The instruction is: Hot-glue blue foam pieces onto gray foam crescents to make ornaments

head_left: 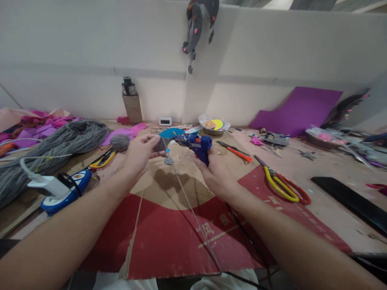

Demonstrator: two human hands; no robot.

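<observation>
1. Right hand (215, 171) is wrapped around the grip of a blue glue gun (196, 144), nozzle pointing left toward the other hand.
2. Left hand (139, 155) is pinched shut on a small grey piece (159, 144), held up just beside the nozzle, above the counter (317, 173). Can't tell if the tip actually touches it.
3. A thin grey wire (193, 211) runs down from that piece toward the camera, over the red and tan cardboard (169, 237).
4. Left side: a big hank of grey yarn (48, 151), a small grey yarn ball (120, 142), and a white plug (45, 183) sitting on a blue holder.
5. Right side: yellow and red scissors (282, 186) lying flat, orange snips (237, 152) nearer the gun, and a purple sheet (298, 109) leaning on the wall.
6. A bottle (132, 100) stands at the back by the wall.
</observation>
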